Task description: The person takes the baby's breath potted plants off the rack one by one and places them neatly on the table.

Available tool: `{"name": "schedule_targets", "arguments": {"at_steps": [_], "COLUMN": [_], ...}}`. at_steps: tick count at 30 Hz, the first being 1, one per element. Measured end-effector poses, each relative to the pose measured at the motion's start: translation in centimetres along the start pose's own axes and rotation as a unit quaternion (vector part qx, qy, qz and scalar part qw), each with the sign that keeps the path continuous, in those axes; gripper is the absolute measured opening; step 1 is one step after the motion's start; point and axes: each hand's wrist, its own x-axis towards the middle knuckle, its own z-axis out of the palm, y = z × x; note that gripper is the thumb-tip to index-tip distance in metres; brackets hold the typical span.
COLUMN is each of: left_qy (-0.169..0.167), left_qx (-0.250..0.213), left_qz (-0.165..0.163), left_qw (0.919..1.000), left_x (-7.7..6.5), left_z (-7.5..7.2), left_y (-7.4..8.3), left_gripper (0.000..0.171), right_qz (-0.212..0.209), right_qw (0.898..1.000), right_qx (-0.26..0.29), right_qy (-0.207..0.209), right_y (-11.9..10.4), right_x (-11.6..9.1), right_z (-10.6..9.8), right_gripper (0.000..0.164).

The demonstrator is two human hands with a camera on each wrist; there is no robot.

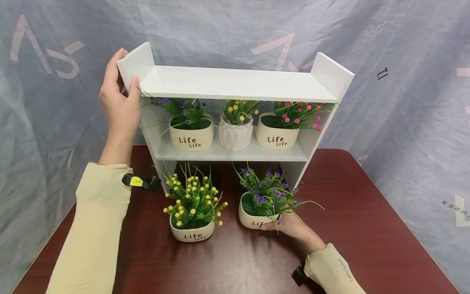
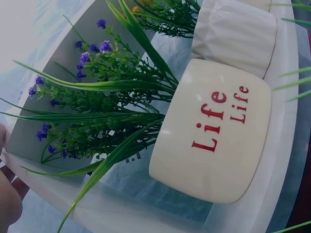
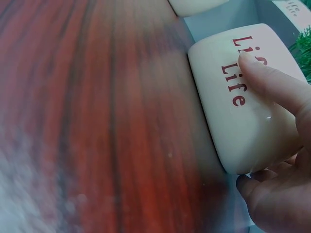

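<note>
My left hand [image 1: 121, 102] grips the upper left side panel of a white two-tier shelf [image 1: 231, 83], thumb in front and fingers behind. Low on the right, my right hand [image 1: 291, 226] holds a cream "Life" pot [image 3: 243, 116] with purple flowers [image 1: 266, 190], its thumb across the lettering. That pot is at the table, in front of the shelf's lower right opening. To its left stands another cream pot [image 1: 192, 232] with yellow flowers [image 1: 192, 196]. The left wrist view shows the purple-flowered cream pot [image 2: 214, 131] on the middle shelf, close to the left side panel.
On the middle board [image 1: 231, 154] also stand a white ribbed pot [image 1: 236, 134] with yellow flowers and a cream pot [image 1: 277, 134] with pink flowers. The shelf stands on a dark red wooden table [image 1: 349, 204]. A grey cloth backdrop [image 1: 220, 32] hangs behind.
</note>
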Motion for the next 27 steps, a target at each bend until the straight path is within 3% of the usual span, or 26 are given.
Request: {"name": "schedule_targets", "arguments": {"at_steps": [12, 17, 19, 22, 27], "left_qy": [0.009, 0.015, 0.017, 0.019, 0.021], "left_qx": [-0.009, -0.003, -0.001, 0.000, -0.003], "left_qz": [-0.018, -0.023, -0.022, -0.022, -0.027], "left_qw": [0.9997, 0.9996, 0.9996, 0.9996, 0.9994], "left_x": [-1.1, -0.9, -0.9, -0.8, -0.8], "left_z": [0.3, 0.3, 0.3, 0.3, 0.3], "left_y": [1.9, 1.9, 1.9, 1.8, 1.8], "left_gripper": [0.052, 0.049, 0.048, 0.047, 0.046], "right_qz": [-0.007, -0.063, -0.090, -0.095, -0.087], "right_qw": [0.999, 0.997, 0.994, 0.994, 0.991], "right_qx": [0.032, 0.052, 0.060, 0.058, 0.098], "right_qy": [0.003, 0.006, -0.001, -0.004, -0.004], "right_y": [0.3, 0.9, 1.3, 1.6, 2.0], "right_x": [-0.2, -0.3, -0.3, -0.5, -0.8], "right_z": [0.0, -0.2, -0.6, -1.5, -2.7], "right_gripper": [0.087, 0.088, 0.078, 0.071, 0.099]}}
